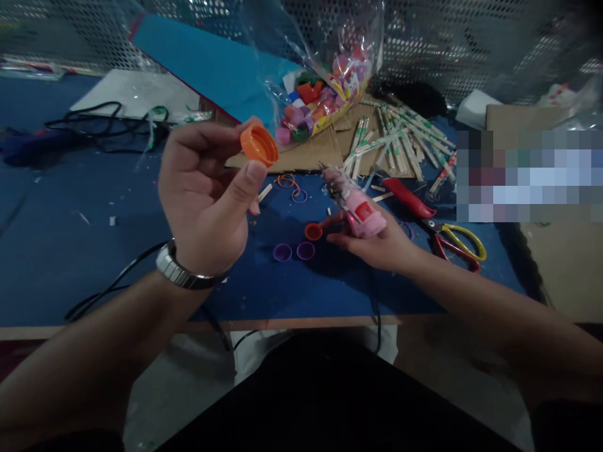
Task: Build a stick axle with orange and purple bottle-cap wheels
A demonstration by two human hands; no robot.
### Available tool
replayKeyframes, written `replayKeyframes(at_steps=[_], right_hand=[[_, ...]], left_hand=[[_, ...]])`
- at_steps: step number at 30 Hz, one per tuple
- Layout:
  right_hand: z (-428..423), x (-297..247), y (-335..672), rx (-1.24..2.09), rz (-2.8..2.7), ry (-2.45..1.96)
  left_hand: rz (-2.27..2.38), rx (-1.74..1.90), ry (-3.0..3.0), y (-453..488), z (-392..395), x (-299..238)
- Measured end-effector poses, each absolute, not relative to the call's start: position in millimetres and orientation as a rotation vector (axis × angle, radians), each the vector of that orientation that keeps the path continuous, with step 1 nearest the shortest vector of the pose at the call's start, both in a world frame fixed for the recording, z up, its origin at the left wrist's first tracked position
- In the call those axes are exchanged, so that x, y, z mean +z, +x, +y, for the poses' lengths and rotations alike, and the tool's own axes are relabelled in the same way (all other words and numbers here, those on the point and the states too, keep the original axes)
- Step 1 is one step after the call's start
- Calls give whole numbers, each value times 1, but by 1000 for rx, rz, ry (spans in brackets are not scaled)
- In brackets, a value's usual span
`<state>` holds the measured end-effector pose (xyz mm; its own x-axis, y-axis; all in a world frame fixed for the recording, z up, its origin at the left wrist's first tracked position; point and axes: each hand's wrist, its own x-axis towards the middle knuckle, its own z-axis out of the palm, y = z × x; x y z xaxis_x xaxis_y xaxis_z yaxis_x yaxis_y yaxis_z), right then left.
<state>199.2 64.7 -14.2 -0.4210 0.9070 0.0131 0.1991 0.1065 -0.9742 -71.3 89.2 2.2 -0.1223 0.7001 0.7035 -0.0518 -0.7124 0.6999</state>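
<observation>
Between thumb and fingers, my left hand (207, 182) pinches an orange bottle cap (259, 145), raised above the table with its hollow side toward me. My right hand (377, 238) is wrapped round a pink glue gun (360, 210), whose nozzle points up and to the left, with whitish residue near the tip. Just left of my right fingers sits a smaller orange cap (313, 231) on the table. Two purple caps (294, 252) lie side by side in front of it, hollow side up.
Behind my hands are a clear bag of colourful caps (325, 100), a blue sheet (217, 63) and a pile of wrapped sticks (400, 135) on cardboard. Scissors (459, 245) and a red-handled cutter (409, 198) lie right. A black cable (117, 282) crosses the blue table (127, 194).
</observation>
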Motion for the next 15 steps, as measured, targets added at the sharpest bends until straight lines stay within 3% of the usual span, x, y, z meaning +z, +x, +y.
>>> replayKeyframes(at_steps=[10, 15], right_hand=[[78, -23, 179, 1243, -1914, -1195], [80, -9, 176, 1289, -1709, -1173]], left_hand=[[758, 1897, 1481, -72, 94, 0], [820, 1783, 1543, -71, 92, 3]])
